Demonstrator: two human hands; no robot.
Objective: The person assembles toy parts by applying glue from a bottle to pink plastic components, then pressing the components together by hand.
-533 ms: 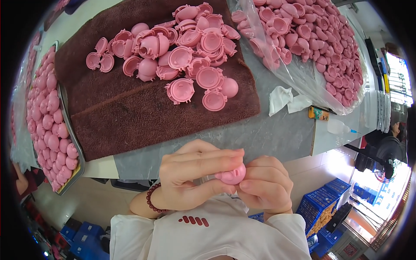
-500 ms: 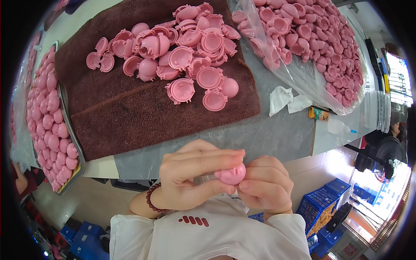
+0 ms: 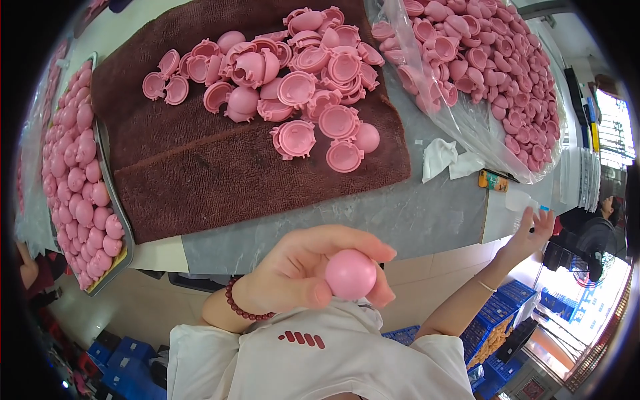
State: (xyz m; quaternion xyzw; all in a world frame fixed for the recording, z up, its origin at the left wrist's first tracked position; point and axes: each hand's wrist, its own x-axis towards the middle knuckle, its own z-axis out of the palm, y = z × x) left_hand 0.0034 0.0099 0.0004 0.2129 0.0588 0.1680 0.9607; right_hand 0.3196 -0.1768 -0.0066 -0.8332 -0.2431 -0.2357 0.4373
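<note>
A smooth pink plastic ball point(image 3: 351, 275) rests in my left hand point(image 3: 293, 270), whose thumb and fingers curl around it. My right hand point(image 3: 535, 230) is stretched far to the right, over the table's right end. Its fingers look apart, close to the blue tip of a small clear squeeze bottle point(image 3: 516, 201); whether they touch it I cannot make out. On the brown towel point(image 3: 220, 193) in front lies a loose heap of pink hinged half-shells point(image 3: 296, 89), some spread wide and others looking closed into balls.
A clear plastic bag point(image 3: 460, 130) full of pink shells stands at the far right. To the left is a tray point(image 3: 127, 257) heaped with pink balls point(image 3: 84, 212). White tissue point(image 3: 440, 159) and a small yellow-orange item point(image 3: 493, 181) lie by the bag. Blue crates point(image 3: 497, 320) and a fan point(image 3: 595, 233) are at right.
My right hand has let go of the pink ball and swung right toward the squeeze bottle. The ball stays in my left hand, its smooth side now showing. The view has shifted slightly.
</note>
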